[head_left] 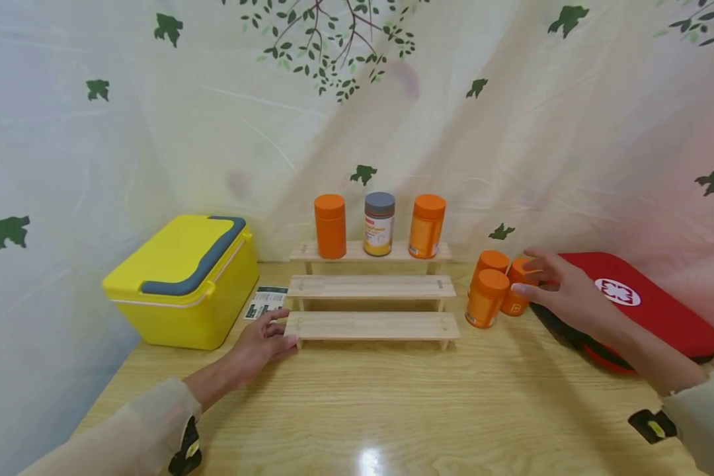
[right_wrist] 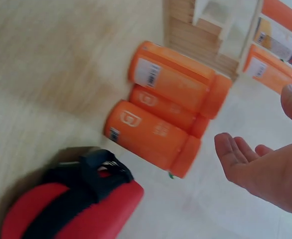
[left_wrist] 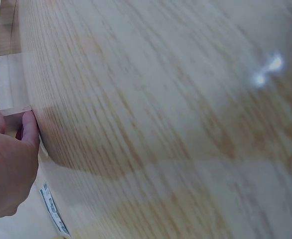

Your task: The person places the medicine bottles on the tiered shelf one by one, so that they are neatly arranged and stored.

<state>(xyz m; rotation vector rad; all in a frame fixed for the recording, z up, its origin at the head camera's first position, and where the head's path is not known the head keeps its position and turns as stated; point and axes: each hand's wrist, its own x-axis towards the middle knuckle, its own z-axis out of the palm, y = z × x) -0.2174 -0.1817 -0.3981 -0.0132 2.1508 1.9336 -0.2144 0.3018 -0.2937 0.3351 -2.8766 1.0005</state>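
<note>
A three-step wooden rack (head_left: 373,325) stands mid-table. My left hand (head_left: 260,345) holds the left end of its lowest step, thumb and fingers pinching the corner in the left wrist view. On the top step are an orange bottle (head_left: 330,228), a grey-capped bottle (head_left: 379,225) with a white label, and another orange bottle (head_left: 426,228). Right of the rack, three orange bottles stand in a tight cluster, the front one (head_left: 486,301) nearest me. My right hand (head_left: 571,294) hovers by the rightmost of them (right_wrist: 148,134), fingers spread and loosely bent, apart from the bottles in the right wrist view.
A yellow box (head_left: 181,284) with a grey handle sits at the left, with a printed card (head_left: 266,303) between it and the rack. At the right, beneath my right forearm, lies a red case (head_left: 660,311) with a white emblem. A patterned curtain (head_left: 262,145) hangs behind.
</note>
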